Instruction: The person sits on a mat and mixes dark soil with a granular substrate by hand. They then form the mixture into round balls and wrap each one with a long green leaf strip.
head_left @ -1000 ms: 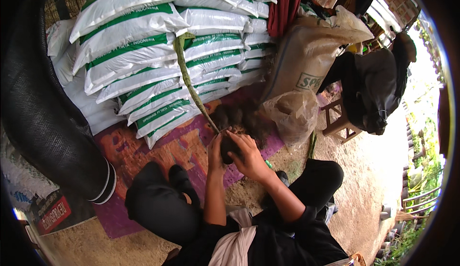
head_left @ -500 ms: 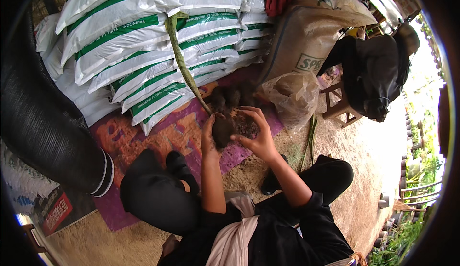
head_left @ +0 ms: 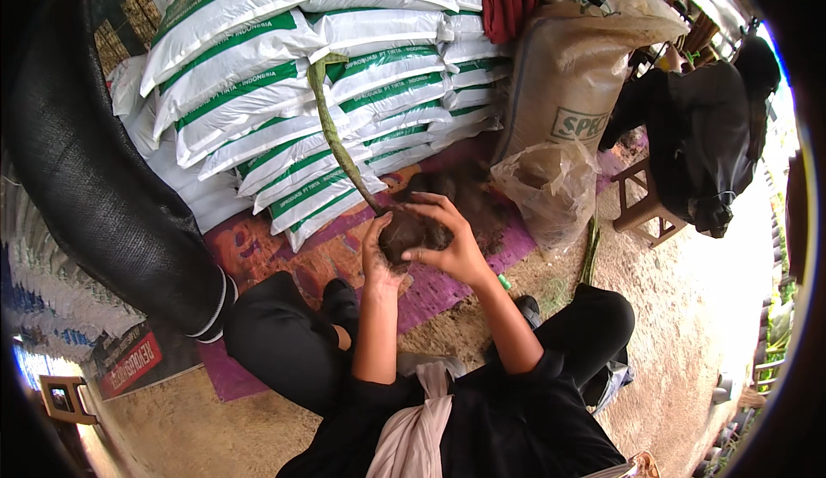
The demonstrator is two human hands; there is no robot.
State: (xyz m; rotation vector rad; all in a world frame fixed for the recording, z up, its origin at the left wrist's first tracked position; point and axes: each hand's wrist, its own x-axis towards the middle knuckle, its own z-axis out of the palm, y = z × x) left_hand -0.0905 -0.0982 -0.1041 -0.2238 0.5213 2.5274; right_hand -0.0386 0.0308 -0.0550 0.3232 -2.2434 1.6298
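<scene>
A dark, rounded clump of soil (head_left: 403, 235) is held up in front of me, and a long green plant stem (head_left: 334, 136) rises from beside its upper left, leaning left toward the sacks. My left hand (head_left: 377, 250) wraps the clump's left side, palm against it. Around the right side curve the fingers of my right hand (head_left: 449, 241), with the thumb pressing the near face. Just beyond my hands, a heap of dark soil (head_left: 473, 203) lies on a purple and orange ground sheet (head_left: 314, 237).
White and green sacks (head_left: 379, 56) are stacked beyond the sheet. A large tan sack (head_left: 559, 82) and a clear plastic bag (head_left: 551, 185) stand right of the soil. Farther right, a person in black (head_left: 697, 134) is by a brown stool (head_left: 641, 203). A black roll (head_left: 112, 194) lies left.
My right hand has closed in around the soil clump. The view has shifted, so the sacks and the person appear lower and farther right.
</scene>
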